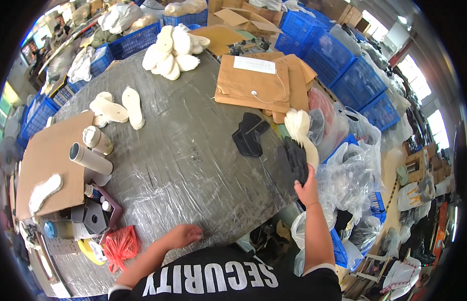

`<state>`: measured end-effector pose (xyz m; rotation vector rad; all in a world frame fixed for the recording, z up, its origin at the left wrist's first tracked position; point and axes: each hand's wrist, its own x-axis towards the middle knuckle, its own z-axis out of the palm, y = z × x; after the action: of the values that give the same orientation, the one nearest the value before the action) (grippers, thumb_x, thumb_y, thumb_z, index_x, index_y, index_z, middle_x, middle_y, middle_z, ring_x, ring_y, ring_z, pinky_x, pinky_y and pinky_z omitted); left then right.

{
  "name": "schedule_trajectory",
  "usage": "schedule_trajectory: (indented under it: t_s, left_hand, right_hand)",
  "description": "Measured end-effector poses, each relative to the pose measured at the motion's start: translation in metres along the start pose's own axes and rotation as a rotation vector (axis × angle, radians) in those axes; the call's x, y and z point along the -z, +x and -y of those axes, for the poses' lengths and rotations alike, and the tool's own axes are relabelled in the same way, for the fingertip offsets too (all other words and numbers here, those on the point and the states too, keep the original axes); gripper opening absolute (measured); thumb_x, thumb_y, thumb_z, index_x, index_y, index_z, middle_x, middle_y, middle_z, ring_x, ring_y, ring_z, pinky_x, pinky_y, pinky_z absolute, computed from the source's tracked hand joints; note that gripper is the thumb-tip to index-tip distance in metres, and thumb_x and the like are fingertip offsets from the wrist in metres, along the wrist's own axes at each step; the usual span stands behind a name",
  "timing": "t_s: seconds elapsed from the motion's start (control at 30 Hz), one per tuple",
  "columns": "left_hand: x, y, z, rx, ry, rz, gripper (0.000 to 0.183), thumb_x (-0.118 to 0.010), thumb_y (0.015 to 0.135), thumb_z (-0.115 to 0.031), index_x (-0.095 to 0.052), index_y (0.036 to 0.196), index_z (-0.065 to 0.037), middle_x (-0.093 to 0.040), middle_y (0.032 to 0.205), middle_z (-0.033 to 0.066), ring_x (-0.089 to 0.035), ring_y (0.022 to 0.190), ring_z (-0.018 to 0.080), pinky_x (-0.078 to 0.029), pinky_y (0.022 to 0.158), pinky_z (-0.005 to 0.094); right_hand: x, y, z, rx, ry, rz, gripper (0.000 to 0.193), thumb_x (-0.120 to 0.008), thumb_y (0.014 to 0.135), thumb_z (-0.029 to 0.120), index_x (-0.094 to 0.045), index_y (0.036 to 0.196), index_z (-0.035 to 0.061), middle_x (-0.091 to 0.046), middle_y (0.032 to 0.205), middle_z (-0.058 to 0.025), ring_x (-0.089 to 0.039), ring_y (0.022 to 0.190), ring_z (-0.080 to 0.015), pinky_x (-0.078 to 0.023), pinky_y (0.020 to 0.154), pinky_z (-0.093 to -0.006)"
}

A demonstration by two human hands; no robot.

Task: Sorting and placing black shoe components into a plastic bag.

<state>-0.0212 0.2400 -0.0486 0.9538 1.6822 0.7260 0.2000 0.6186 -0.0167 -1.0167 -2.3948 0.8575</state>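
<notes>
At lower centre, the left hand point(184, 236) is loosely curled, empty. Right of centre, a black holster-like piece point(249, 134) lies on the desk point(193, 170); beyond, a dark glove-like piece point(292, 159) runs up-frame from the nearer right hand point(307, 190), pinching its lower end. A cream insole point(312, 150) adjoins, perhaps gripped too; plastic bags point(356, 173) crowd the right.

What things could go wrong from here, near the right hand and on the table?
The black glove in the right hand might push the pale insoles beside it toward the plastic bags. The fluffy pile at the table's far side looks loose; a bump may scatter it.
</notes>
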Motion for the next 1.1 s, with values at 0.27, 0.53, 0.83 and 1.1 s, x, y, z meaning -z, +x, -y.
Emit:
schedule_trajectory:
  t_s: [0.27,0.53,0.83,1.1]
  left_hand:
    - [-0.043,0.170,-0.083,-0.303,-0.610,-0.034,0.075,-0.060,0.086,-0.038,-0.023,0.138,0.001,-0.035,0.137,0.0199,-0.037,0.125,0.0282,-0.029,0.105,0.0367]
    - [-0.055,0.116,-0.121,-0.327,0.140,-0.193,0.108,-0.075,0.066,-0.043,-0.013,0.138,0.009,-0.027,0.137,0.0323,-0.031,0.124,0.0439,-0.029,0.104,0.0430]
    - [-0.037,0.045,-0.064,-0.304,0.686,-0.188,0.083,-0.074,0.067,-0.029,-0.033,0.136,-0.005,-0.026,0.137,0.0317,-0.039,0.115,0.0432,-0.035,0.097,0.0482]
    - [-0.014,0.022,-0.014,-0.059,-0.521,-0.349,0.040,-0.058,0.085,-0.007,-0.048,0.124,-0.003,-0.052,0.124,0.0137,-0.051,0.114,0.0278,-0.038,0.099,0.0399]
  right_hand:
    - [-0.037,-0.036,0.004,0.003,0.256,-0.156,0.063,-0.056,0.069,0.003,-0.032,0.127,-0.0046,-0.046,0.118,-0.0195,-0.046,0.111,-0.0287,-0.033,0.099,-0.0355]
    - [-0.080,-0.087,0.074,-0.216,0.759,-0.145,0.068,-0.057,0.072,0.003,-0.024,0.131,-0.0025,-0.039,0.127,-0.0157,-0.042,0.115,-0.0246,-0.031,0.101,-0.0355]
    - [-0.142,-0.130,0.062,-0.686,1.721,0.347,0.062,-0.054,0.088,0.036,-0.026,0.136,0.0078,-0.036,0.136,-0.0125,-0.039,0.124,-0.0305,-0.031,0.104,-0.0475]
    - [-0.143,-0.116,0.075,-0.638,1.526,0.382,0.054,-0.054,0.084,0.001,-0.032,0.133,0.0089,-0.043,0.130,-0.0128,-0.043,0.120,-0.0304,-0.036,0.101,-0.0474]
